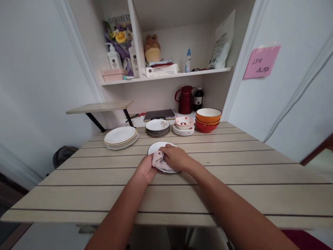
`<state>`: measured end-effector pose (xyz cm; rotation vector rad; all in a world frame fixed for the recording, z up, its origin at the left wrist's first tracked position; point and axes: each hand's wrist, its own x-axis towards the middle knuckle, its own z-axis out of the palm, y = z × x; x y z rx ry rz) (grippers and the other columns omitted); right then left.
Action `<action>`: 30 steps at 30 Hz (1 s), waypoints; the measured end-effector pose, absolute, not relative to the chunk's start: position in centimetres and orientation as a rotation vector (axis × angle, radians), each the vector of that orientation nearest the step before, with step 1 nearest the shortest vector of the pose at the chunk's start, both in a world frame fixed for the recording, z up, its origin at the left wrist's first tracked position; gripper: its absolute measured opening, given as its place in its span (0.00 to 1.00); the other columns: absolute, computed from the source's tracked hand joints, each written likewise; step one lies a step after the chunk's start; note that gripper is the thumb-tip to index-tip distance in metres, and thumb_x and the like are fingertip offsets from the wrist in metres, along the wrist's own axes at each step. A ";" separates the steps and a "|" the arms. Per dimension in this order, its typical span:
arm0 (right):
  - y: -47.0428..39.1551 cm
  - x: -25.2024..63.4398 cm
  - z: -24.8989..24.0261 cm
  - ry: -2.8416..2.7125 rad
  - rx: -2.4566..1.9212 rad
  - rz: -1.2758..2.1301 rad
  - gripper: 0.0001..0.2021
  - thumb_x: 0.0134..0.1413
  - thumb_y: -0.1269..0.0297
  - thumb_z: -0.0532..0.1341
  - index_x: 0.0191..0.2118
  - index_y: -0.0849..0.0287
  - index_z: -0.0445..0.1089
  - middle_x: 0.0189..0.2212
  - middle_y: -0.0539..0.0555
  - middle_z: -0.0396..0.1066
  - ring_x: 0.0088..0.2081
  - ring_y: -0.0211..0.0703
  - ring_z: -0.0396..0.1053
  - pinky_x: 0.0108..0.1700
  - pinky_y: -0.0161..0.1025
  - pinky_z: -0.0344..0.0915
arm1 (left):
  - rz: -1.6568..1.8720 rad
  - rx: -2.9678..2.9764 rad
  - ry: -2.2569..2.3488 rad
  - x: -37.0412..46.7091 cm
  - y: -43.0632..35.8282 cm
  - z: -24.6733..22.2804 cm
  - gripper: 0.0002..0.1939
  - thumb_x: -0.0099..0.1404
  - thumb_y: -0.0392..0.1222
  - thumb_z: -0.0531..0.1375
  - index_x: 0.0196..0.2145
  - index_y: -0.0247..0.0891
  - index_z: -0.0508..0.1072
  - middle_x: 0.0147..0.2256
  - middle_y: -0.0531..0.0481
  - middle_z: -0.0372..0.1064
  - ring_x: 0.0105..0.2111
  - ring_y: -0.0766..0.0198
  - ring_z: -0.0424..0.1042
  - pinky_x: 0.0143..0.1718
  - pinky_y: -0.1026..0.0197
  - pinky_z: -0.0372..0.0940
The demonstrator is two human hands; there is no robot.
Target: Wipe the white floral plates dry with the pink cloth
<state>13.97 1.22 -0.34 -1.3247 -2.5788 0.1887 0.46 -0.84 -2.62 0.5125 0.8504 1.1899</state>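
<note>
A white plate with a dark rim point(157, 146) is in front of me at the middle of the table. My left hand point(146, 169) is closed on the plate's near left edge, with the thumb up by the cloth. A pale pink cloth point(158, 160) is bunched against the plate's face. My right hand point(177, 157) is closed around the cloth and presses it on the plate, covering the plate's right part. Whether the plate's underside touches the table is hidden.
Behind the plate stand a stack of white plates point(121, 135), dark-rimmed plates point(157, 125), small saucers with a pink bowl point(184, 121) on top, and orange and red bowls point(208, 119). Farther back are a red jug point(185, 100), a dark bottle point(198, 99) and a small raised shelf point(100, 107).
</note>
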 end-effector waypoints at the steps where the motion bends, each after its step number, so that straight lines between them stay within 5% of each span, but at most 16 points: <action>1: 1.2 14.0 -0.4 -2.577 -1.320 0.186 0.14 0.55 0.67 0.52 0.47 0.54 0.68 0.44 0.56 0.68 0.37 0.43 0.68 0.33 0.36 0.55 | 1.188 0.512 0.854 0.5 -0.9 -2.6 0.11 0.59 0.30 0.54 0.38 0.29 0.75 0.33 0.42 0.76 0.33 0.59 0.75 0.38 0.59 0.70; 30: 1.2 13.9 -0.3 -2.560 -1.311 0.205 0.13 0.56 0.69 0.51 0.44 0.56 0.68 0.42 0.56 0.68 0.38 0.42 0.66 0.34 0.36 0.54 | 1.199 0.537 0.846 0.4 -0.6 -2.8 0.11 0.59 0.29 0.54 0.37 0.29 0.75 0.34 0.43 0.76 0.34 0.60 0.75 0.40 0.60 0.70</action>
